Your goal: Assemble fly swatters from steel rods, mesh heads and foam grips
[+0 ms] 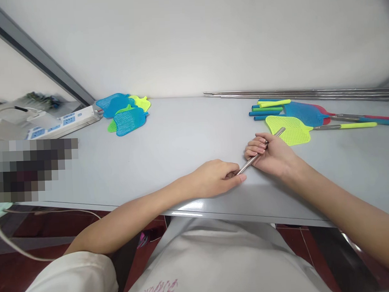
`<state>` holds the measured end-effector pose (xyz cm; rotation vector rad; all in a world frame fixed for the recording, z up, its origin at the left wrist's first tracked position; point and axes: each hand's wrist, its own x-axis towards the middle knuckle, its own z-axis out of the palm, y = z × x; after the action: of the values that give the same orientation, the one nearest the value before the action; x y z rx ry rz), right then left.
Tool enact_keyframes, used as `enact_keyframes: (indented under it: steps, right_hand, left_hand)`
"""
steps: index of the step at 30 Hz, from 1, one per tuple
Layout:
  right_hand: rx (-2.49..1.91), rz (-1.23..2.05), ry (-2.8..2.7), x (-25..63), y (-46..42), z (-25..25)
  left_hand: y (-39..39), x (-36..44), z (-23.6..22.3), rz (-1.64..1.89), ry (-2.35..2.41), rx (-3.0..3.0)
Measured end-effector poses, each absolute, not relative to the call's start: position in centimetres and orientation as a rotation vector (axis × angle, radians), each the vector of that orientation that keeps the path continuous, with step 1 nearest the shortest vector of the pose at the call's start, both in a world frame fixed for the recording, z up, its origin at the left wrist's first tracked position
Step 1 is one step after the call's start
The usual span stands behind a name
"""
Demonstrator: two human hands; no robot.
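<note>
A slim metal telescopic rod (248, 163) slants between my two hands above the grey table. My left hand (216, 178) is closed around its lower end, thumb along the near side. Further up, the fingers of my right hand (269, 155) wrap round the rod, whose upper end sticks out past the thumb. Just beyond that end lies a yellow fly swatter (291, 129) with a metal shaft and yellow grip. Beside it, a blue swatter head (305, 113) overlaps a red one (325, 114).
Blue, green and yellow tubes (266, 110) lie by the swatters at the right. Several long metal rods (294, 94) run along the wall. Loose swatter heads (131, 121) are piled at the back left, near a white power strip (69, 121). The table's front edge (216, 217) is close to my body.
</note>
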<state>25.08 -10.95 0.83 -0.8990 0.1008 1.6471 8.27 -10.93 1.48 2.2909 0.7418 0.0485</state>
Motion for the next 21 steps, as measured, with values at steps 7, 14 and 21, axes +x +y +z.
enact_keyframes:
  steps: [7, 14, 21]
  right_hand:
    - [-0.908, 1.641, 0.106, 24.99, -10.89, 0.93]
    - [-0.909, 1.641, 0.102, 25.04, -10.9, 0.85]
    - [-0.911, 1.645, 0.102, 24.97, -10.9, 0.87]
  left_hand:
    - [-10.92, 8.23, 1.52, 0.043, 0.739, 2.285]
    - [-10.95, 8.2, 1.55, 0.014, 0.753, 2.301]
    - [-10.94, 8.14, 1.61, 0.012, 0.734, 2.305]
